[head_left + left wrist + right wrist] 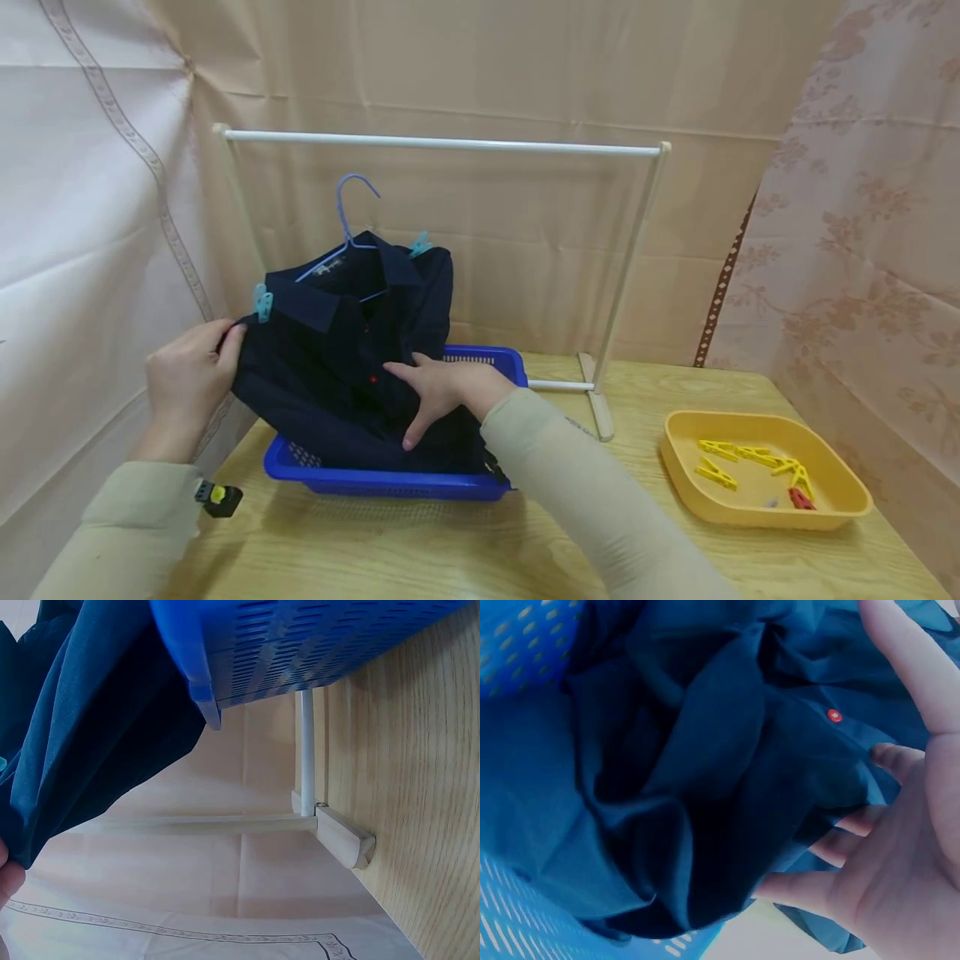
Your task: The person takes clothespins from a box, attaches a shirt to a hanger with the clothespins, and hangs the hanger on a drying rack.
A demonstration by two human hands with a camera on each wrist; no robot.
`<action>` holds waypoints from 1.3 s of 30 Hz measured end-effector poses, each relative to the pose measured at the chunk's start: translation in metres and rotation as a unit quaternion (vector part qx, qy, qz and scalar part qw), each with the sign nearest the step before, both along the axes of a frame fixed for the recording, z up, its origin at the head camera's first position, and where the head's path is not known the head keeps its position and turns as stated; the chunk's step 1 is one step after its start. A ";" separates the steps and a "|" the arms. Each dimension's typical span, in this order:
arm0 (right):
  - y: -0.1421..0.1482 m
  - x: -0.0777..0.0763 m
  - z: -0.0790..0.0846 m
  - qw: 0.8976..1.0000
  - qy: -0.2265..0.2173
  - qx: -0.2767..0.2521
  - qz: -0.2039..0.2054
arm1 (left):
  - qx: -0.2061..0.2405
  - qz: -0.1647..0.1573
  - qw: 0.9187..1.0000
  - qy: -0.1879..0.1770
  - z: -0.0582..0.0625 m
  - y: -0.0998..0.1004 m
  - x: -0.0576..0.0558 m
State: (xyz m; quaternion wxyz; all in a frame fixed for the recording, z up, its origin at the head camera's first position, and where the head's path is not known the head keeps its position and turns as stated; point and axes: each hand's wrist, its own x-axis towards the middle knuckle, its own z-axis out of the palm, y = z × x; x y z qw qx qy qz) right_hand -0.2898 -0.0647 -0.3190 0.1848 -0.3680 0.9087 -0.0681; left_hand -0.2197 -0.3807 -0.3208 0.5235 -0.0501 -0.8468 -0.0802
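Note:
A dark navy shirt (322,392) with small red buttons hangs on a blue hanger (342,204), its lower part bunched in a blue basket (390,485). Light-blue clothespins (262,302) clip both shoulders to the hanger. My left hand (191,375) pinches the shirt's sleeve side near the left shoulder, and in the left wrist view the cloth (90,727) is drawn taut from the fingertips. My right hand (442,387) lies over the shirt front with fingers spread. Seen from the right wrist, that hand (900,855) has its fingers against the cloth beside a red button (834,715).
Behind the basket stands a white drying rack with a horizontal bar (450,143) and wooden feet (596,396). At the right of the wooden table (570,533) sits a yellow tray (765,518) holding several yellow clothespins (716,473) and a red one (801,499). Cloth drapes surround the table.

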 end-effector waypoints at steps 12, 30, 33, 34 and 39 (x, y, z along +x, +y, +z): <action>-0.008 -0.006 -0.006 0.999 -0.001 0.023 0.038 | 0.008 0.006 1.000 -0.011 -0.003 -0.001 0.000; -0.012 -0.013 -0.032 0.997 0.001 0.038 0.068 | 0.006 0.000 1.000 -0.014 -0.008 0.000 0.000; -0.010 -0.013 -0.035 0.996 0.007 0.050 0.076 | 0.001 -0.003 1.000 -0.010 -0.009 0.000 0.000; -0.010 -0.012 -0.036 0.995 0.009 0.057 0.078 | -0.002 -0.004 1.000 -0.008 -0.010 0.000 0.000; -0.006 -0.011 -0.042 0.992 0.023 0.098 0.080 | -0.006 -0.005 1.000 -0.007 -0.012 -0.001 -0.002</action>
